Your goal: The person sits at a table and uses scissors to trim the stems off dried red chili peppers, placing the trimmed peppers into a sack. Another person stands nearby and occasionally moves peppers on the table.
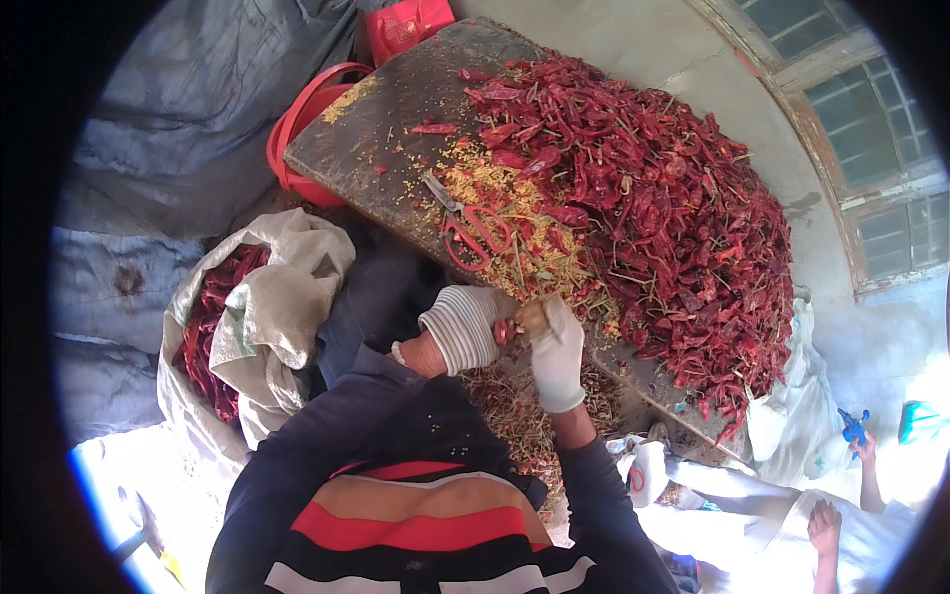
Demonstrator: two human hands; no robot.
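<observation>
My left hand (pixel 475 327), in a ribbed whitish glove, is closed around a dried red chili pepper (pixel 505 331) at the table's near edge. Against it works my right hand (pixel 553 345), in a white glove with stained fingertips, its fingers bent at the stem end of the pepper; whether they pinch anything is hidden. Scissors with red handles (pixel 477 236) lie open on the dark table (pixel 356 145), just beyond my hands, among yellow chili seeds (pixel 512 182) and red scraps. A large heap of dried red chilies (pixel 668 223) covers the table's right part.
On my left stands a woven sack (pixel 278 304) with dried chilies inside. A red plastic bucket (pixel 278 145) is by the table's left end. Stems and scraps (pixel 519 416) lie below the near edge. At lower right, another person's hand (pixel 863 448) holds a blue object (pixel 853 425).
</observation>
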